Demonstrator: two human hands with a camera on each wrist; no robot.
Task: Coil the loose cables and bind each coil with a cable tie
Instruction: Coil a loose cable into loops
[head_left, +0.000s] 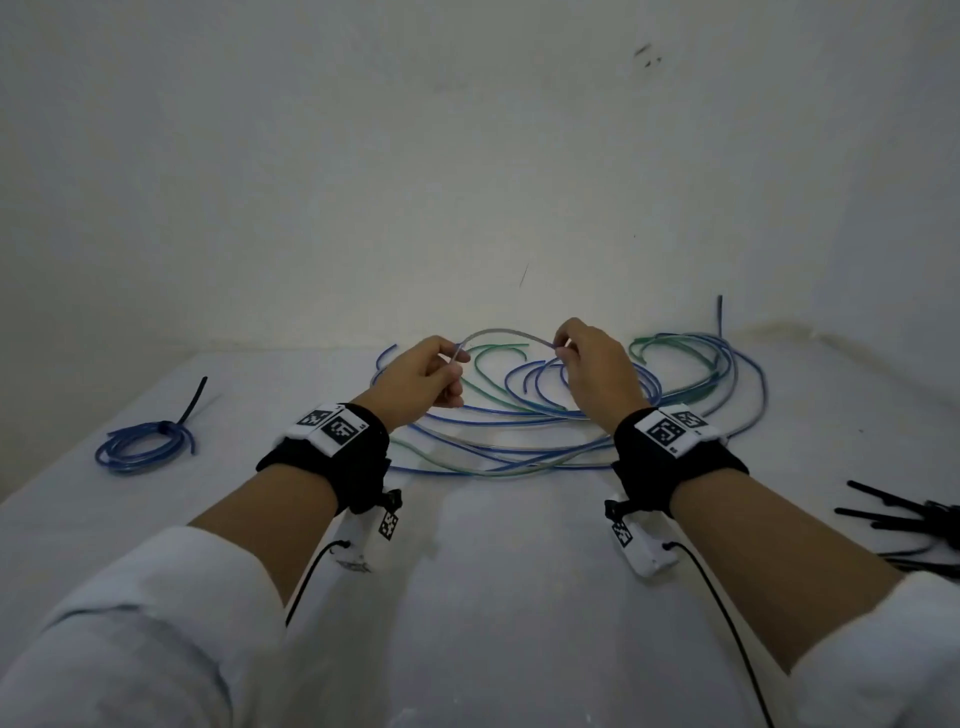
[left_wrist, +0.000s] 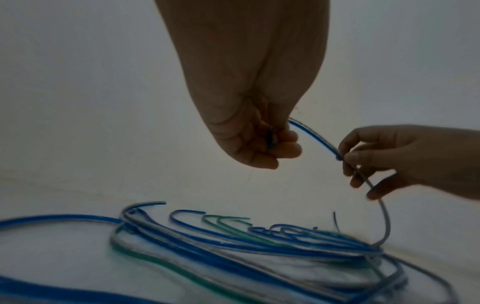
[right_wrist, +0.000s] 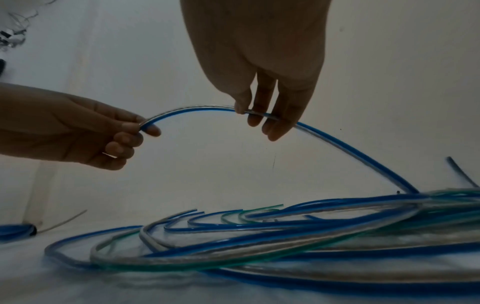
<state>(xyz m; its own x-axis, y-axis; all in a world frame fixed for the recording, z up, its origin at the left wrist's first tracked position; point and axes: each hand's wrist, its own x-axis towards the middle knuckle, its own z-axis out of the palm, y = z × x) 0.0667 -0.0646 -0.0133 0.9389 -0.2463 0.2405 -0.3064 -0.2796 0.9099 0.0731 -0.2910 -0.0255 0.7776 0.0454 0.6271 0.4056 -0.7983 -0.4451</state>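
While your hands are both up off the table (head_left: 493, 597), you've got one blue cable (head_left: 501, 332) arched between them. Your left hand (head_left: 423, 376) has the cable's end pinched between thumb and curled fingers; the left wrist view (left_wrist: 249, 115) shows a bit of the end poking into the palm. Your right hand (head_left: 597, 369) grips the same cable further along, thumb against the fingertips, other fingers loosely bent; in the right wrist view (right_wrist: 262, 82) the cable runs across those fingers (right_wrist: 275, 125) and then drops down to the right into the pile (head_left: 571, 415).

That pile is a loose tangle of blue and green cables lying on the table just beyond your wrists, spreading toward the wall (head_left: 467, 156). One blue end sticks up against the wall on the right.

Off to your left sits a blue coil (head_left: 143, 447), already bound with a black tie (head_left: 189, 408) whose tail points up and away. Near the right edge there's a bunch of black ties (head_left: 904, 519), though it's partly cut off, so I can't say how many.
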